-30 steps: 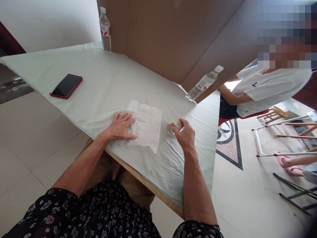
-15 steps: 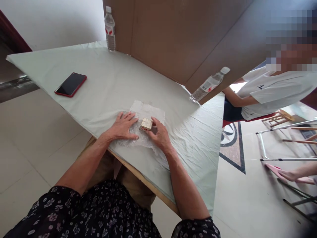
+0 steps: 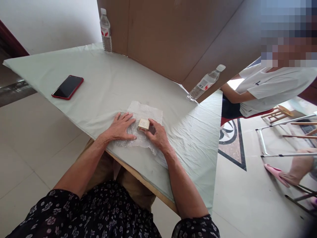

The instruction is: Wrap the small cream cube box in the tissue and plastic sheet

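A small printed box [image 3: 143, 124], cream on top with some red on its side, sits on a sheet of bubble wrap [image 3: 143, 141]. The wrap lies spread over the pale green tablecloth near the table's front edge. My right hand [image 3: 158, 135] grips the box at its right side between thumb and fingers. Flat on the left part of the wrap rests my left hand [image 3: 122, 128], fingers spread, a little apart from the box.
A phone [image 3: 68, 87] in a red case lies on the left of the table [image 3: 99, 86]. One water bottle [image 3: 106, 31] stands upright by the brown board [image 3: 163, 36]; another bottle [image 3: 206, 83] is at its right corner. A person in a white shirt [image 3: 269, 89] sits at right.
The whole view has shifted slightly, so things sit a little further left. Both hands and the box keep nearly the same places on the wrap.
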`<state>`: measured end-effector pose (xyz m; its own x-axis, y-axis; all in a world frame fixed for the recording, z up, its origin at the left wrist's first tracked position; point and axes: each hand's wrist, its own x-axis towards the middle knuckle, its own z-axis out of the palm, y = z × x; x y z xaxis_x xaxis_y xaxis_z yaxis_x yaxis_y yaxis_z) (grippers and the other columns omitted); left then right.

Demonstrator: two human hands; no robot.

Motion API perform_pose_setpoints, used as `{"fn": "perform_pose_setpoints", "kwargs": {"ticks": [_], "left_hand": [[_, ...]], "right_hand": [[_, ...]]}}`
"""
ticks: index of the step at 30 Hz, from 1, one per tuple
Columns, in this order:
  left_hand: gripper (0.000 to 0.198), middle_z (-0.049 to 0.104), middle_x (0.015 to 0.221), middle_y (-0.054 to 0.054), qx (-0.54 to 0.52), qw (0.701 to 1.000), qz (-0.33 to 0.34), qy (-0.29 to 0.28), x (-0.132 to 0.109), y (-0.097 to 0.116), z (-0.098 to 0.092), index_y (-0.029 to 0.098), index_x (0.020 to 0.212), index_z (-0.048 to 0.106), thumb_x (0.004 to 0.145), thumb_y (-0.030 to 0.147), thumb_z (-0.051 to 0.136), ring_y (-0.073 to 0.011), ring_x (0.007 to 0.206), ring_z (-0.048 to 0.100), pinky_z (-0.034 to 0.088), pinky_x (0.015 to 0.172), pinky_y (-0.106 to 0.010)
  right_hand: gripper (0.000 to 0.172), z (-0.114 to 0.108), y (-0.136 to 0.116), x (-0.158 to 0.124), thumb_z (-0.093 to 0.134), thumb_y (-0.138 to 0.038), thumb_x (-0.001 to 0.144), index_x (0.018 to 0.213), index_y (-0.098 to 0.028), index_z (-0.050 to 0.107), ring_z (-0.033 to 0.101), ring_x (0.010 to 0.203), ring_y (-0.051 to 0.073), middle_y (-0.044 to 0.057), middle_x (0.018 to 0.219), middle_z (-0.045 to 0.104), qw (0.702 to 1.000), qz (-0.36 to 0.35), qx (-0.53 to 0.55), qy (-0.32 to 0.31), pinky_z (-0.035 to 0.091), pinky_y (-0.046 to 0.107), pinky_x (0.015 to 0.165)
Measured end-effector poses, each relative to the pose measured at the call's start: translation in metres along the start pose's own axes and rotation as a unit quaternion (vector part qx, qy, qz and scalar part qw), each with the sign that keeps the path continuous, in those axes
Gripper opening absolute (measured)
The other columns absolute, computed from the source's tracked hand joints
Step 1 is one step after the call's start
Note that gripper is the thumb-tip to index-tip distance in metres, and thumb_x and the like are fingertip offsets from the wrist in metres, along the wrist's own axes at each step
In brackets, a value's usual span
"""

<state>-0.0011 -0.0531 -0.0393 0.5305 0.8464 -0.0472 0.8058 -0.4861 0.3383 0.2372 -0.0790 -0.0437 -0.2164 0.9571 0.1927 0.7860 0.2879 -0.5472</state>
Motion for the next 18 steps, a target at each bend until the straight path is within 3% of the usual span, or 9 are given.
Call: {"fn": "perform_pose_setpoints", "kwargs": {"ticks": [11, 14, 16, 18], "left_hand": [[0.089, 0.026, 0.167, -0.015, 0.000, 1.000, 0.005, 0.000, 0.000, -0.001, 0.001, 0.022, 0.152, 0.040, 0.078, 0.068, 0.061, -0.0359, 0.155, 0.020, 0.006, 0.125, -0.057], [0.089, 0.026, 0.167, -0.014, -0.002, 1.000, 0.000, 0.001, -0.001, 0.000, 0.000, 0.023, 0.152, 0.039, 0.079, 0.068, 0.060, -0.0357, 0.155, 0.019, 0.006, 0.126, -0.057], [0.089, 0.026, 0.167, -0.014, -0.001, 1.000, -0.004, -0.002, -0.001, 0.002, -0.002, 0.023, 0.152, 0.040, 0.079, 0.069, 0.061, -0.0352, 0.155, 0.019, 0.006, 0.126, -0.057], [0.089, 0.026, 0.167, -0.014, 0.001, 1.000, -0.004, -0.002, -0.002, 0.003, -0.003, 0.023, 0.152, 0.040, 0.078, 0.069, 0.061, -0.0344, 0.155, 0.019, 0.006, 0.126, -0.057]], "right_hand": [[0.055, -0.003, -0.003, 0.001, 0.064, -0.029, 0.084, 0.138, -0.023, 0.056, 0.062, 0.122, 0.028, 0.008, 0.135, 0.067, 1.000, 0.004, 0.017, -0.015, 0.043, 0.046, 0.106], [0.053, -0.018, -0.006, -0.001, 0.067, -0.035, 0.084, 0.135, -0.021, 0.057, 0.065, 0.115, 0.027, 0.012, 0.134, 0.067, 1.000, -0.007, 0.027, 0.011, 0.046, 0.045, 0.102], [0.043, -0.035, -0.013, -0.005, 0.067, -0.040, 0.086, 0.124, -0.020, 0.063, 0.068, 0.103, 0.025, 0.011, 0.120, 0.072, 0.999, -0.028, 0.037, 0.017, 0.049, 0.041, 0.095], [0.033, -0.050, -0.024, -0.012, 0.067, -0.046, 0.088, 0.111, -0.023, 0.067, 0.069, 0.095, 0.023, 0.006, 0.105, 0.075, 0.996, -0.070, 0.031, -0.040, 0.049, 0.039, 0.091]]}}
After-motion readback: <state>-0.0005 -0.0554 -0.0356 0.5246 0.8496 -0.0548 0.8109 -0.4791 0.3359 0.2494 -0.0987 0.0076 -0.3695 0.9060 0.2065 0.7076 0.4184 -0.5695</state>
